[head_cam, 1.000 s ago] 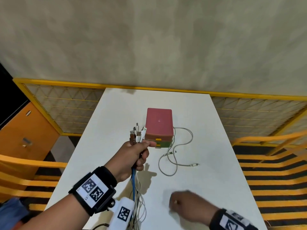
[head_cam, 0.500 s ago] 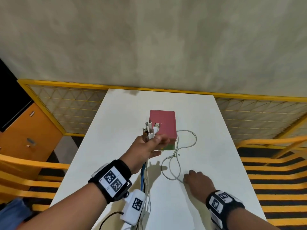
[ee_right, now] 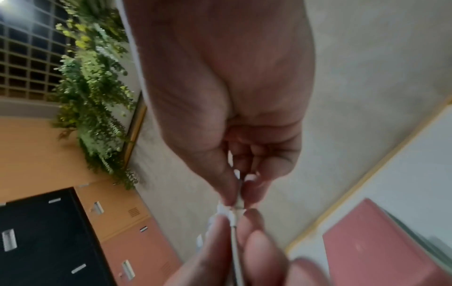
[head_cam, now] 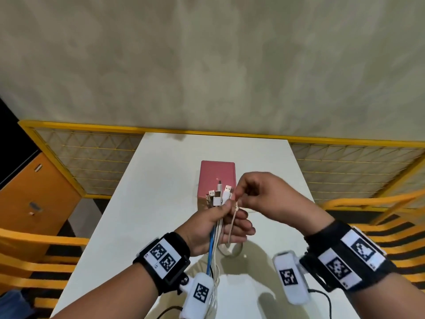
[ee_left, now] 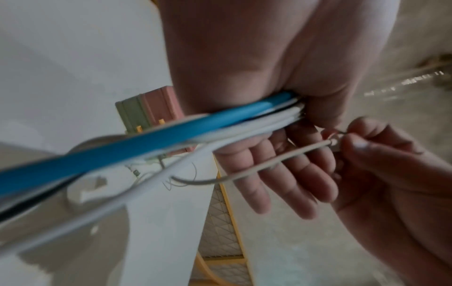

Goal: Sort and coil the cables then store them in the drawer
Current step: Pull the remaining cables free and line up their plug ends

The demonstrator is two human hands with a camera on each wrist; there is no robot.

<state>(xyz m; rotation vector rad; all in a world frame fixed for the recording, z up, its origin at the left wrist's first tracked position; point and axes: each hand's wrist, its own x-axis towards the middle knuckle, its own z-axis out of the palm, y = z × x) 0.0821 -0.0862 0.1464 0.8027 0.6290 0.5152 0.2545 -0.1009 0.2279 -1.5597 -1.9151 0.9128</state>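
Observation:
Above the white table (head_cam: 161, 203), my left hand (head_cam: 230, 215) holds a bundle of cables (head_cam: 215, 240), blue and white, under its thumb. Their plugs (head_cam: 218, 196) stick up in front of the pink drawer box (head_cam: 217, 171). Its other fingers (ee_left: 281, 174) lie stretched out beneath the bundle (ee_left: 146, 135). My right hand (head_cam: 238, 199) pinches the plug end of a thin beige cable (head_cam: 233, 219) and holds it against the left hand's bundle. The pinch (ee_right: 238, 203) shows close up in the right wrist view. The beige cable (ee_left: 269, 164) trails down across the left palm.
The beige cable's loop (head_cam: 230, 252) still lies on the table below my hands. Yellow mesh railings (head_cam: 80, 157) run round the table's far and side edges. An orange cabinet (head_cam: 34, 196) stands to the left. The drawer box (ee_left: 151, 108) has yellow handles on its front.
My right hand has risen from the table with the beige cable's end and joined the left hand. The left hand's fingers have spread under the bundle.

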